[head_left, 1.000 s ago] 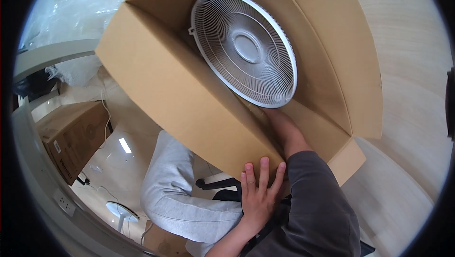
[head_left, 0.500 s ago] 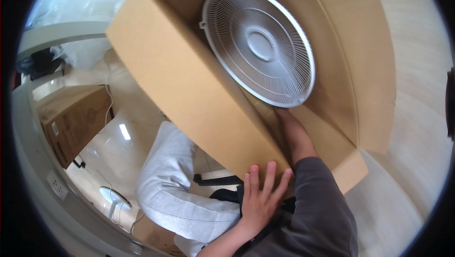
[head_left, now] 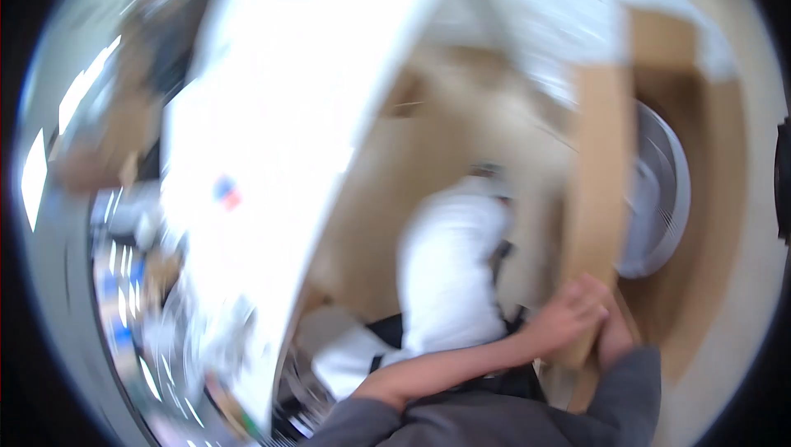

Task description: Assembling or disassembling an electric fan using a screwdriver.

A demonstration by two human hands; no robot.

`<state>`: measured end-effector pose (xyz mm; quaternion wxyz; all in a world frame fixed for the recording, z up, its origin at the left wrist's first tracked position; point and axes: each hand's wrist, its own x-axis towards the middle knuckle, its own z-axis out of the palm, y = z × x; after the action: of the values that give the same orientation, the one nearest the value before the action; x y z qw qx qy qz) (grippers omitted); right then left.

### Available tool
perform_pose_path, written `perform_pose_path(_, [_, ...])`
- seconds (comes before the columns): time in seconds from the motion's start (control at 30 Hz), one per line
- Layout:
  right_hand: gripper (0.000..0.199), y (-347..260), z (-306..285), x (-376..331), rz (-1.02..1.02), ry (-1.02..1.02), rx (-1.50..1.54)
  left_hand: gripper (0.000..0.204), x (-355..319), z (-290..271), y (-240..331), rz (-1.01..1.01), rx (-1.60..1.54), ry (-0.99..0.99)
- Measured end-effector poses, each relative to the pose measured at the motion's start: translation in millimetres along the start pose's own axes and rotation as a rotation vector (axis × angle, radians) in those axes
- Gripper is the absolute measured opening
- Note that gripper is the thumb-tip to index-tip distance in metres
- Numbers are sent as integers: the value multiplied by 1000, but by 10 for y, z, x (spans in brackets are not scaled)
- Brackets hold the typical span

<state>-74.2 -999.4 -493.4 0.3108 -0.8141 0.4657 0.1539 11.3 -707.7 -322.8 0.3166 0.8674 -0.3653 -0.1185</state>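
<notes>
A brown cardboard box [head_left: 600,175] stands open at the right. Inside it leans a round silver fan grille [head_left: 651,200], partly hidden behind the near-left wall. My left hand [head_left: 577,307] rests at the lower end of that wall, its fingers smeared by motion. My right hand [head_left: 616,336] reaches into the box below the grille; only the wrist area shows, and its fingers are hidden behind the wall and my left hand.
A long white table [head_left: 272,117] runs along my left, with blurred clear plastic [head_left: 198,323] beyond it. My leg in pale trousers [head_left: 453,257] is between table and box. More plastic wrapping [head_left: 544,18] lies beyond the box.
The view has swung left, so the box and grille now appear farther right and the white table has come into sight. My left hand stays by the box wall; my right stays inside.
</notes>
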Motion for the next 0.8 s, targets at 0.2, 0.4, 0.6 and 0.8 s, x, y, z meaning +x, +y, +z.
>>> perform_pose_path(0.2, [55, -689, -263, 556, -563, -203, 57, 79, -114, -96, -159, -2, 8, 201])
perform_pose_path(0.4, [54, -1112, -835, 1170, -638, -10, 78, 62, -1041, -1422, 302, -67, 37, 601])
perform_pose_path(0.6, [47, -3334, -881, -1389, -743, -322, 874, 46, -2310, -2129, 455, -108, 208, 975])
perform_pose_path(0.8, [41, -4490, 11, -3811, -973, -1023, 639, 36, -3361, -2367, 547, -374, 491, 1356])
